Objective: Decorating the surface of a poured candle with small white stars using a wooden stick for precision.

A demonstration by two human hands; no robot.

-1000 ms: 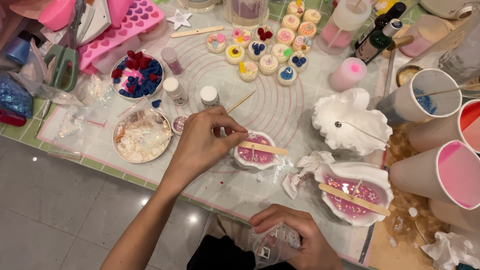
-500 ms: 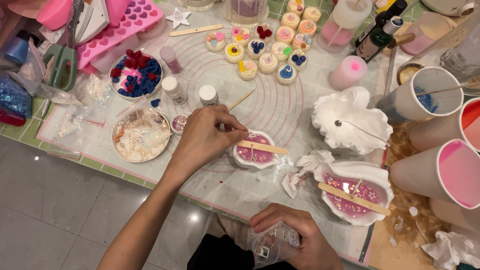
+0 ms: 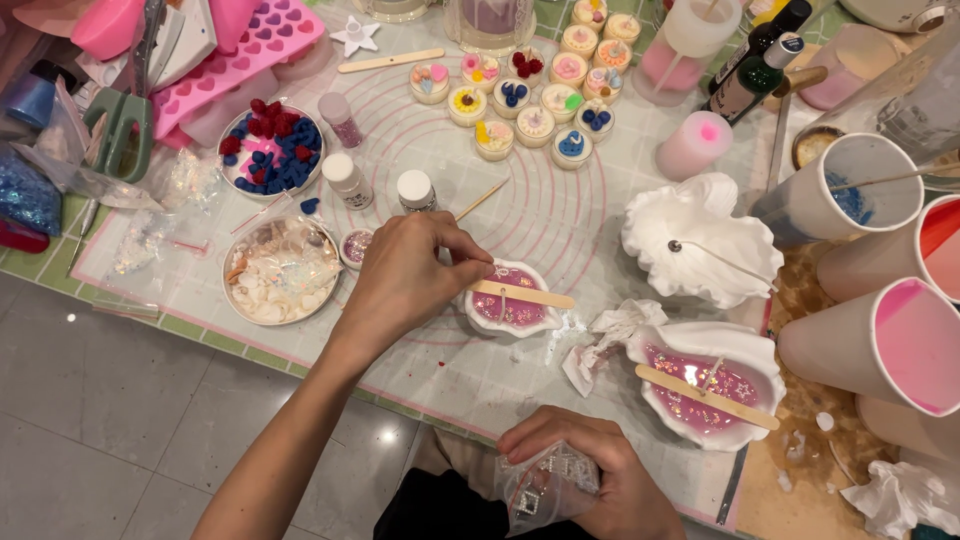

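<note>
Left hand point(image 3: 415, 275) grip pinched shut on something too small to identify, at the left rim of the small pink shell dish point(image 3: 510, 308); its stick point(image 3: 522, 294) runs left-right. Right hand point(image 3: 590, 480) closed on clear bag point(image 3: 540, 490), nearer the body.

Whatever the left hand point(image 3: 415, 275) pinches over the small shell dish point(image 3: 512, 300) is too tiny to make out. The right hand point(image 3: 590, 480) covers much of a clear bag point(image 3: 540, 490), its contents blurred. Paper cups point(image 3: 900, 345) run off the right edge.
</note>
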